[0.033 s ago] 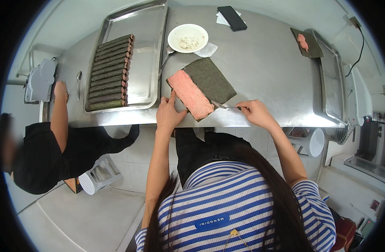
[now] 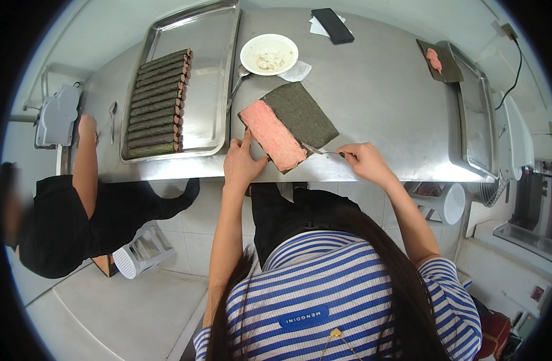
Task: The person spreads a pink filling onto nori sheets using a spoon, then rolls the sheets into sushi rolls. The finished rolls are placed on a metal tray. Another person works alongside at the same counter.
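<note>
On the steel table in front of me lies a dark green seaweed sheet (image 2: 303, 114). Its near-left half carries a flat band of pink paste (image 2: 273, 135). My left hand (image 2: 243, 161) rests at the near-left edge of the sheet, thumb and index finger spread apart against it. From the right, my right hand (image 2: 365, 161) grips the dark handle of a small metal spatula (image 2: 315, 149). The spatula's flat tip touches the paste's right edge near its front end. My fingers hide most of the handle.
Left, a metal tray (image 2: 207, 114) bears several seaweed rolls (image 2: 158, 102) with pink ends. A white bowl (image 2: 270, 54), spoon (image 2: 238, 81) and phone (image 2: 333, 26) lie beyond the sheet. Far right sits another seaweed piece (image 2: 447, 63) with paste. A co-worker's arm (image 2: 85, 162) reaches the table's left end.
</note>
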Demonstrator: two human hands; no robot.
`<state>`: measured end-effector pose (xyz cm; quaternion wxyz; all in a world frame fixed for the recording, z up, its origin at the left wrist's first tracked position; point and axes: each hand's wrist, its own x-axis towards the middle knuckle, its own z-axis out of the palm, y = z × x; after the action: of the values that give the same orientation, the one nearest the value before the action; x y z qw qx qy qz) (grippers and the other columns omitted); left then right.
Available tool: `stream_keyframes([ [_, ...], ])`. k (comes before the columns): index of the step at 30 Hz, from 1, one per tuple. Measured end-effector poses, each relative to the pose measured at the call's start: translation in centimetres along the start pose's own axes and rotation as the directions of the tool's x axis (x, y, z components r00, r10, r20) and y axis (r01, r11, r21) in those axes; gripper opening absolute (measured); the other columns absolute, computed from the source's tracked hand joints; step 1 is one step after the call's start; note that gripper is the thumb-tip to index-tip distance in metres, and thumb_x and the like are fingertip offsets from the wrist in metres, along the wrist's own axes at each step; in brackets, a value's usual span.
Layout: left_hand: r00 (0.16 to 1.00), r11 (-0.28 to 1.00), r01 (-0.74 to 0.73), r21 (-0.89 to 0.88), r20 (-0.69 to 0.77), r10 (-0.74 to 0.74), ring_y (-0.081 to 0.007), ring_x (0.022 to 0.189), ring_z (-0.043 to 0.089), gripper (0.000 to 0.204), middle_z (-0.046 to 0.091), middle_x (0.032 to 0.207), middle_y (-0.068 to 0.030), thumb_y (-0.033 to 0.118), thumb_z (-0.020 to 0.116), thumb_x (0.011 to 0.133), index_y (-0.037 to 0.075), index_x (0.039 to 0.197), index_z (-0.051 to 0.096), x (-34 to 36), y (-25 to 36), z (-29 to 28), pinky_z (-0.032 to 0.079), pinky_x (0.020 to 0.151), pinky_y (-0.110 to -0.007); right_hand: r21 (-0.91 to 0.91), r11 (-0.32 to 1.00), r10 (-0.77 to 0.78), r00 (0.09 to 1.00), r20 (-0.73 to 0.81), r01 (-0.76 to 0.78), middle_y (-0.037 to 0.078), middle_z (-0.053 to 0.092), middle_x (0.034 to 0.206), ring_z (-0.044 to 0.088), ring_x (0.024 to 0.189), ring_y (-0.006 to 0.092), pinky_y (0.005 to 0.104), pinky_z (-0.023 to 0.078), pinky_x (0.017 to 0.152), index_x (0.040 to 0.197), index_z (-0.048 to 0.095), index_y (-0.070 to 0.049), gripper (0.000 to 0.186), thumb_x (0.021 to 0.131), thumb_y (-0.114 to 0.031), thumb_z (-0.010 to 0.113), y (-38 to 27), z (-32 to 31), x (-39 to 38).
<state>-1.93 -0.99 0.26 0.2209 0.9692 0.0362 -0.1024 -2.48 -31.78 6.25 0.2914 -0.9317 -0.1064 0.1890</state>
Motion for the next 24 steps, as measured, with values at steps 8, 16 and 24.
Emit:
stream_keyframes([
  [8, 1.000, 1.000, 0.011, -0.017, 0.009, -0.011, -0.0293, 0.094, 0.061, 0.091, 0.053, 0.109, -0.0163, 0.032, 0.076, 0.063, 0.013, 0.144, 0.040, 0.7, 0.3, -0.2, 0.052, 0.079, -0.038, -0.259, 0.939, -0.290, 0.925, -0.246, 0.225, 0.010, 0.059, 0.084, 0.064, 0.067, 0.0297, 0.0416, 0.051, 0.055, 0.108, 0.064, -0.008, 0.030, 0.080, -0.005, 0.054, 0.6, 6.6, -1.7],
  [16, 1.000, 1.000, 0.007, -0.001, 0.013, -0.007, -0.0307, 0.096, 0.061, 0.091, 0.052, 0.111, -0.0168, 0.032, 0.076, 0.063, 0.014, 0.145, 0.038, 0.6, 0.4, -0.3, 0.051, 0.080, -0.039, -0.312, 0.895, -0.381, 0.910, -0.163, 0.319, 0.007, 0.055, 0.084, 0.064, 0.063, 0.0258, 0.0397, 0.051, 0.051, 0.112, 0.060, -0.010, 0.035, 0.078, -0.006, 0.054, -0.8, 9.9, -2.6],
  [24, 1.000, 1.000, 0.002, -0.006, -0.002, -0.002, -0.0314, 0.097, 0.060, 0.091, 0.052, 0.109, -0.0159, 0.033, 0.075, 0.063, 0.015, 0.145, 0.039, 0.6, 0.1, -0.1, 0.051, 0.079, -0.039, -0.169, 0.964, -0.255, 0.901, -0.350, 0.207, 0.007, 0.057, 0.087, 0.062, 0.064, 0.0295, 0.0415, 0.051, 0.053, 0.112, 0.061, -0.011, 0.038, 0.076, -0.002, 0.056, -1.0, 7.5, -0.8],
])
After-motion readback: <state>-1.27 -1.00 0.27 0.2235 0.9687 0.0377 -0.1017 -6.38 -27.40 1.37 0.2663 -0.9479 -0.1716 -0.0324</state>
